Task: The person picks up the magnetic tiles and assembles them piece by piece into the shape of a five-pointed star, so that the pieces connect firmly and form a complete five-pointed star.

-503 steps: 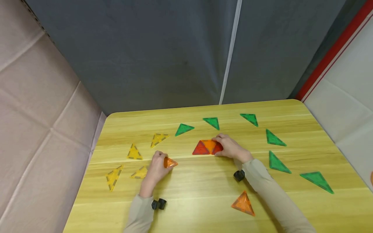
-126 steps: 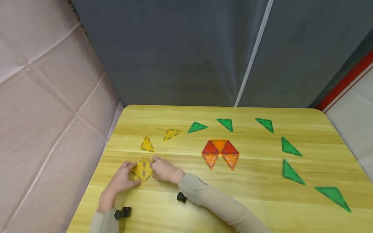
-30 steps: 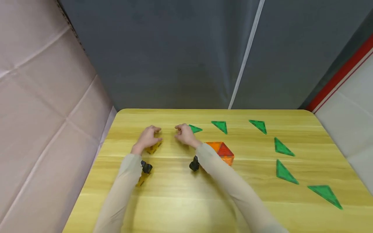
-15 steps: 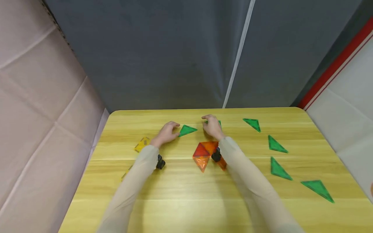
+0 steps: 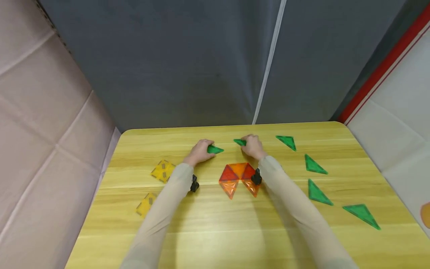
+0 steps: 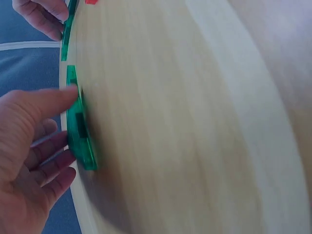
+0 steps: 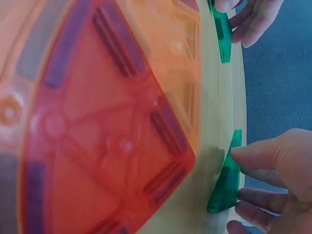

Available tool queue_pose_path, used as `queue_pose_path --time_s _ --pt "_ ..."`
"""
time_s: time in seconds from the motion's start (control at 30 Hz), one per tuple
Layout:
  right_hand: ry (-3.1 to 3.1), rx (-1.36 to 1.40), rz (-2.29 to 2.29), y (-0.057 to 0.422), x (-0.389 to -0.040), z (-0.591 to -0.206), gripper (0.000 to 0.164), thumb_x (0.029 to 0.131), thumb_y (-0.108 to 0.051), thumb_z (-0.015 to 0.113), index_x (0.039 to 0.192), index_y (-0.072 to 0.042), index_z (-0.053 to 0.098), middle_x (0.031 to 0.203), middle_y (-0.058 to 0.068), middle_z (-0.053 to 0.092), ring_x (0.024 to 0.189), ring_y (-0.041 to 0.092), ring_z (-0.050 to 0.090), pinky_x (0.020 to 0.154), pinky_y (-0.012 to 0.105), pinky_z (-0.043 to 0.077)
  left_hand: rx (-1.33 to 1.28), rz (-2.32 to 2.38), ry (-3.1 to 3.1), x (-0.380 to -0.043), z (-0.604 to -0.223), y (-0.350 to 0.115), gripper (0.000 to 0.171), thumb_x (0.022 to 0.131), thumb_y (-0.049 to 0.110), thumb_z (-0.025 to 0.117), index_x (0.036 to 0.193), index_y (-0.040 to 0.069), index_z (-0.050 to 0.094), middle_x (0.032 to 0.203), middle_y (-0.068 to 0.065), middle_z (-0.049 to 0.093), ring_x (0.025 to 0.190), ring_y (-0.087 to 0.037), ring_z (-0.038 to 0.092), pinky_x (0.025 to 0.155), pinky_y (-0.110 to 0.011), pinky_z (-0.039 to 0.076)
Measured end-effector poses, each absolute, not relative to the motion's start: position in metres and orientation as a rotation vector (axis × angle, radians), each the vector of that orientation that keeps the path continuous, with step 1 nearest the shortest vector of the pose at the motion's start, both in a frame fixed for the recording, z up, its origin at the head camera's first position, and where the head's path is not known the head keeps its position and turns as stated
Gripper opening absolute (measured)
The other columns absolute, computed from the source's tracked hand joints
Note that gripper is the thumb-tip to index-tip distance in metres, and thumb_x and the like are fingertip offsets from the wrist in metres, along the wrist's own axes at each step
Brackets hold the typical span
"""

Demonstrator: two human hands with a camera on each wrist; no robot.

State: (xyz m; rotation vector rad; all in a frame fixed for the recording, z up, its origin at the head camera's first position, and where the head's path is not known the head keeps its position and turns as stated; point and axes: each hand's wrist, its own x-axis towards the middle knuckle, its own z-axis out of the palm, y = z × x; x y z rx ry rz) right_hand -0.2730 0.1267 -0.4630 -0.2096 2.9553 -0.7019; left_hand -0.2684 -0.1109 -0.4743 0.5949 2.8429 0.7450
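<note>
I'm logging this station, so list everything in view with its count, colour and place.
Green triangles: 6, green, two held, four towards the right
Red triangles: 2, red, central group
Orange triangles: 3, orange, central group
Yellow pieces: 2, yellow, left side, the nearer partly hidden
Table: 1, yellowish wood, under the pieces
Backdrop: 1, dark grey, beyond the table
Wall: 1, pale pink, left
Panel: 1, white with red edging, right
Patch: 1, orange, right edge
Wrist cameras: 2, black, one per arm
Sleeves: 2, beige, on the arms
Left hand and right hand: 2, bare, far side, each pinching a green triangle
</note>
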Motion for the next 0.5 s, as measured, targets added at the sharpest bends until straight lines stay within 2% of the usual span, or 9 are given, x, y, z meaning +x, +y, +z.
queue_pose_path --time_s 0.23,0.37,0.5 --pt "2.937 -0.226 -0.768 0.132 -0.273 -0.464 0.038 0.087 -0.007 0.061 0.123 0.002 0.060 0.119 0.028 0.052 0.103 0.037 0.050 0.085 0.045 0.047 0.470 0.677 2.900 -0.266 -0.471 -0.099 0.045 0.083 0.022 0.071 0.119 -0.002 0.060 0.115 -0.017 0.055 0.101 -0.028 0.051 0.086 -0.038 0.046" --pt "2.912 -0.254 -0.835 0.126 -0.271 -0.464 0.039 0.087 -0.009 0.063 0.122 0.007 0.058 0.115 0.030 0.053 0.100 0.036 0.050 0.088 0.043 0.046 0.363 0.620 2.954 -0.264 -0.470 -0.093 0.043 0.083 0.027 0.072 0.112 -0.002 0.063 0.105 -0.016 0.055 0.089 -0.025 0.052 0.079 -0.036 0.048" --pt "2.885 -0.206 -0.851 0.115 -0.270 -0.465 0.042 0.088 -0.014 0.064 0.124 0.007 0.057 0.116 0.029 0.051 0.099 0.034 0.051 0.087 0.041 0.047 0.236 0.574 2.993 -0.263 -0.470 -0.086 0.042 0.083 0.034 0.071 0.103 -0.002 0.062 0.098 -0.016 0.054 0.079 -0.023 0.052 0.070 -0.035 0.050"
